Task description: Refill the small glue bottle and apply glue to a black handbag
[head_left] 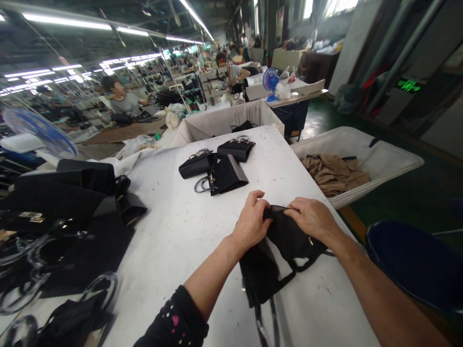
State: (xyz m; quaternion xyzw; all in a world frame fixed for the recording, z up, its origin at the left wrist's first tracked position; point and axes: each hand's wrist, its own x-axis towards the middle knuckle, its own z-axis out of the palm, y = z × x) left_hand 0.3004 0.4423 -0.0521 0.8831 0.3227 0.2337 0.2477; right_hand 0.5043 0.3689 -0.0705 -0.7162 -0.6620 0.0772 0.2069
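Pinching black material (pixel 287 236) with left hand (pixel 251 220) and right hand (pixel 314 217), seemingly to tauten its edge, with three bags (pixel 228 176) beyond both.

The left arm is covered at its near end by a black fabric sleeve (pixel 181 320). The sleeve is printed with scattered small dots, in white and pink, and with a larger pink heart (pixel 175 320). The cloth is creased at its far edge, by which the forearm is left exposed. The left hand (pixel 251 219), right hand (pixel 313 217) and right forearm (pixel 376 284) are seen bare.
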